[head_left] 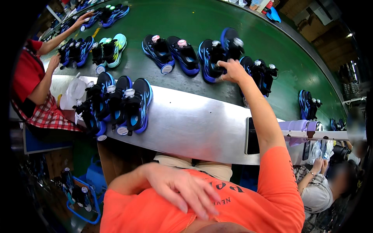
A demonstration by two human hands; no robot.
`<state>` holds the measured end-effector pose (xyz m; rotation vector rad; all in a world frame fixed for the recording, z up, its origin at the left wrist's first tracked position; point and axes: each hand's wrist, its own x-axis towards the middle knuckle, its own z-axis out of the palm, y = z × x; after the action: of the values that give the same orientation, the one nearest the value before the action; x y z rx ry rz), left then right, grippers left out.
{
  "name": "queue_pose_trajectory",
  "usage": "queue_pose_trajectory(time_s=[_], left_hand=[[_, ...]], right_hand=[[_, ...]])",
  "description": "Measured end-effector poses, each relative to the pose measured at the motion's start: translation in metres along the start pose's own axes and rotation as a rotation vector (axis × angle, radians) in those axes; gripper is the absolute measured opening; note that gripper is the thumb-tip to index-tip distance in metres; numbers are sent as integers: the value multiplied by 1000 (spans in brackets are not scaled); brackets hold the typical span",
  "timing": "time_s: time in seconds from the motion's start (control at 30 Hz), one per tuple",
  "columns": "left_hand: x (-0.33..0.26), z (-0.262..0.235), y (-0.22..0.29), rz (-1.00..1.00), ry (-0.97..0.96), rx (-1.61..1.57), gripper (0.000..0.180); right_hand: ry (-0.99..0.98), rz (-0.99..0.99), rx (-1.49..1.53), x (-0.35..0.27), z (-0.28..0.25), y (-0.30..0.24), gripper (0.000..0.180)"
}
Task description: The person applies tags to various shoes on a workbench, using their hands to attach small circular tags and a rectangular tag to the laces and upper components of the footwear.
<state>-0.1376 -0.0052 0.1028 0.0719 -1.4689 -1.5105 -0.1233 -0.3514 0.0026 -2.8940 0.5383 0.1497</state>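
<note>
My right arm stretches forward over the green surface. My right hand (233, 71) grips the heel end of a tilted black-and-blue sneaker (230, 38), slightly blurred, and its fingers reach toward the heel of another sneaker (209, 58) just to the left. To the left of those, a pair of similar sneakers (184, 56) has round whitish pieces at the ankle openings. More dark sneakers (259, 72) sit right of my hand. In front of my chest, my left hand (184, 190) holds nothing, its fingers apart and somewhat blurred.
On the steel ledge (186, 124), several blue-and-black sneakers (138, 103) with round tags stand at left. A dark phone-like slab (252, 138) and a purple bottle (297, 125) lie at right. A co-worker in red (29, 75) handles shoes at left; another person (318, 190) sits at lower right.
</note>
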Motion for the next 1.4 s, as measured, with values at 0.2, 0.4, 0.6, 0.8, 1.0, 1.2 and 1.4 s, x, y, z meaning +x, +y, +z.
queue_pose_trajectory(time_s=[0.2, 0.4, 0.6, 0.8, 1.0, 1.2, 1.4], left_hand=[[5, 40, 25, 90, 108, 15, 30], [26, 53, 35, 351, -145, 102, 26], [34, 73, 42, 283, -255, 238, 18], [50, 107, 90, -106, -285, 950, 24], [79, 141, 104, -218, -271, 1237, 31], [48, 130, 89, -230, -296, 656, 38], [52, 143, 87, -251, -224, 713, 19]], right_hand=[[13, -36, 373, -49, -7, -14, 50], [-34, -76, 405, -142, -20, -58, 48], [4, -45, 316, -233, 19, -103, 42], [88, 43, 303, -257, 29, -120, 40], [188, 40, 258, -259, 43, -126, 40], [290, 30, 240, -265, 52, -131, 43], [358, 24, 240, -265, 53, -129, 40]])
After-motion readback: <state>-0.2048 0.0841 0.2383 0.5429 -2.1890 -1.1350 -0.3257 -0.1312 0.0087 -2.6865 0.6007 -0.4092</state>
